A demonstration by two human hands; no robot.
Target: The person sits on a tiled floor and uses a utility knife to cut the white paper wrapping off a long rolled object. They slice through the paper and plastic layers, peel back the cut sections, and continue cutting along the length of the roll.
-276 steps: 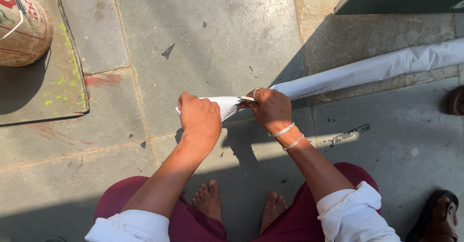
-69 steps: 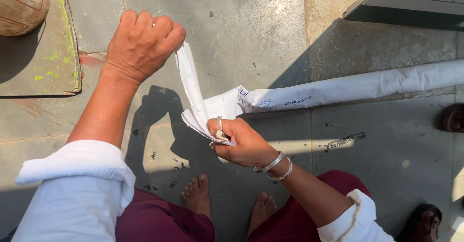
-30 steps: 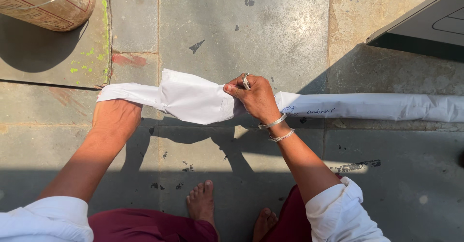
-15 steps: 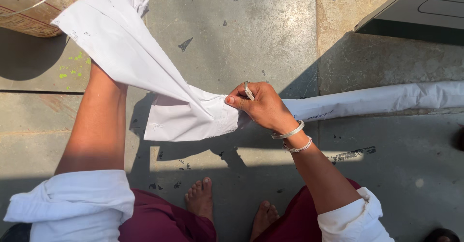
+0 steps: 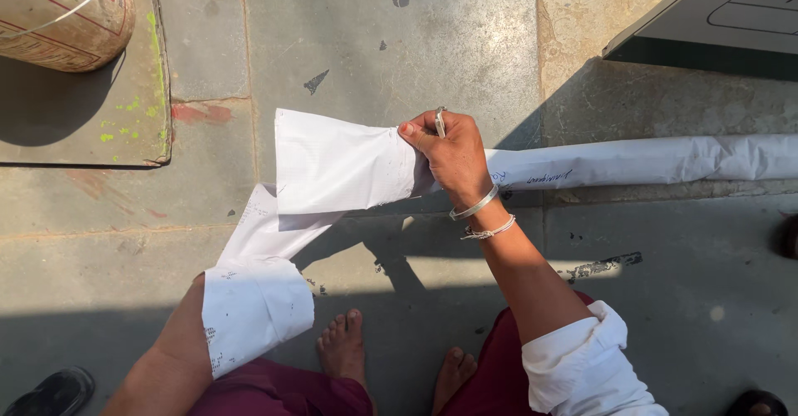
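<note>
Head view: right hand [image 5: 449, 154] pinches the paper-wrapped pole [image 5: 640, 160]; the unwound white paper strip [image 5: 332, 167] has swung down, hiding the left hand's grip.

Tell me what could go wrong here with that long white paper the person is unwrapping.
The paper sheet is pinched only at one spot by the right hand while its loose end drapes over the left forearm, so a hard pull might tear it there. The left hand is hidden under the sheet, so its grip cannot be judged and the end could slip. The wrapped roll stretches out of view, and it may sag or swing.
</note>
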